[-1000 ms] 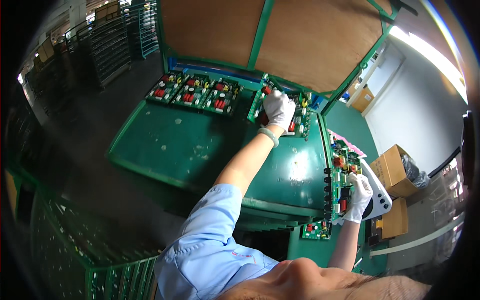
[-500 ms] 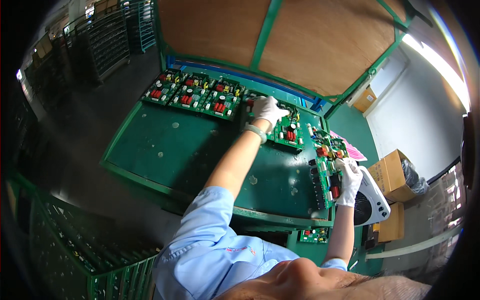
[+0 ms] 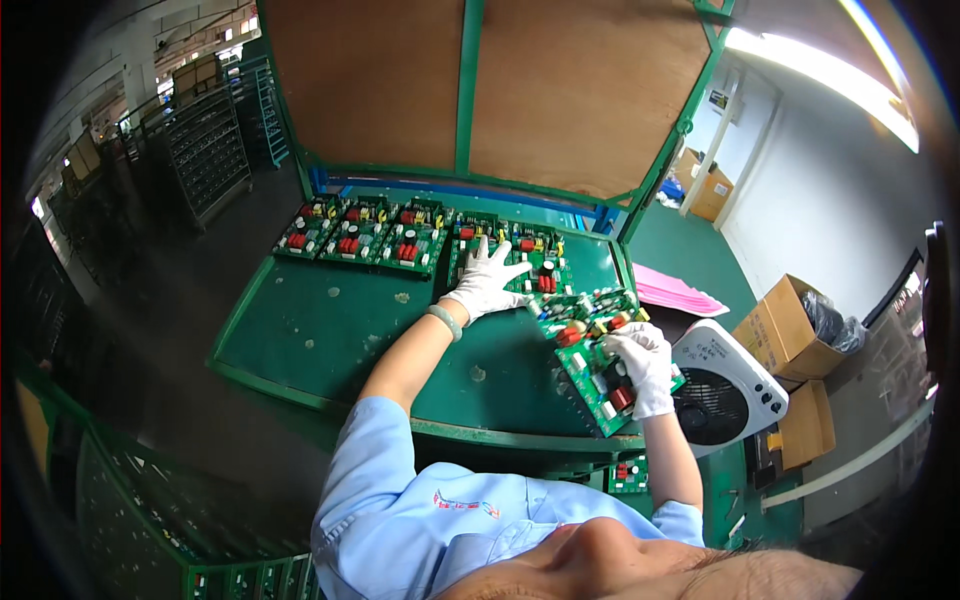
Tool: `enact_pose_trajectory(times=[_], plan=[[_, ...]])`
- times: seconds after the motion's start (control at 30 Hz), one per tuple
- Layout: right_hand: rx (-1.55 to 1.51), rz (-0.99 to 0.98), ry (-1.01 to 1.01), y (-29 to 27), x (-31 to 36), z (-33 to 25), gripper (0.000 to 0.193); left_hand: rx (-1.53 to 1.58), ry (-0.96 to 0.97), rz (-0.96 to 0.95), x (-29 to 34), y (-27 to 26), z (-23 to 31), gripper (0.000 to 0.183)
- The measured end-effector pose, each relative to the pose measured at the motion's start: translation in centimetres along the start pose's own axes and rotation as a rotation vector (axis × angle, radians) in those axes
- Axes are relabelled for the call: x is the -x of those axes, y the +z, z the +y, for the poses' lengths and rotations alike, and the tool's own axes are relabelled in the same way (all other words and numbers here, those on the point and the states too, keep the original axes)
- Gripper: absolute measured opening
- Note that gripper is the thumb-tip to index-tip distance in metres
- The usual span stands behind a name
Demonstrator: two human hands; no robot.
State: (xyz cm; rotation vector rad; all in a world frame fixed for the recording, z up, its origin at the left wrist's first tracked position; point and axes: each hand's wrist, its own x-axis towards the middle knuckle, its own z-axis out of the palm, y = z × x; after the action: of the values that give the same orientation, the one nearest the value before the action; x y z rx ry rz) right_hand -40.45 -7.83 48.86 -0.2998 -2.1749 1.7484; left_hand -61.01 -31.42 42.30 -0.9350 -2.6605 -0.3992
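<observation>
Head view: left hand [image 3: 485,280] in white glove, fingers spread flat on circuit board [image 3: 505,262] at back of green table [image 3: 320,335]. Right hand [image 3: 640,368] grips tilted circuit board [image 3: 590,352] at table's right edge, beside white fan [image 3: 725,385].

Green bench, green boards, white gloves.

Boards [image 3: 600,350] green, dotted with red, white and black parts; table [image 3: 330,340] dark green with pale spots; gloved left hand [image 3: 487,281] and right hand [image 3: 643,367] white; sleeves [image 3: 370,480] light blue; panels [image 3: 580,90] brown in green frames; sheets [image 3: 675,293] pink; fan [image 3: 725,385] white and black.
</observation>
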Motion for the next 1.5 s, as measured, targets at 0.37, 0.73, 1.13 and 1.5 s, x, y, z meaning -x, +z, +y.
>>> enact_pose_trajectory(times=[0.37, 0.73, 1.13, 1.5], plan=[[-0.137, -0.228, 0.082, 2.5, 1.8, -1.9, 0.012, -0.025, 0.048, 0.082, -0.2, -3.5, 0.1, 0.069], [-0.067, -0.565, 0.118, 0.6, -1.9, -0.9, 0.012, 0.528, 0.129, 0.421, 15.2, -14.5, 15.2, 0.05], [-0.284, -0.809, 0.059, 7.0, -1.0, -6.2, 0.044, 0.186, -0.321, 0.678, 17.9, -15.6, 21.9, 0.101], [-0.383, -0.963, 0.057, 19.6, 4.0, -10.1, 0.05, -0.094, -0.488, 1.405, 21.7, -15.8, 11.7, 0.032]])
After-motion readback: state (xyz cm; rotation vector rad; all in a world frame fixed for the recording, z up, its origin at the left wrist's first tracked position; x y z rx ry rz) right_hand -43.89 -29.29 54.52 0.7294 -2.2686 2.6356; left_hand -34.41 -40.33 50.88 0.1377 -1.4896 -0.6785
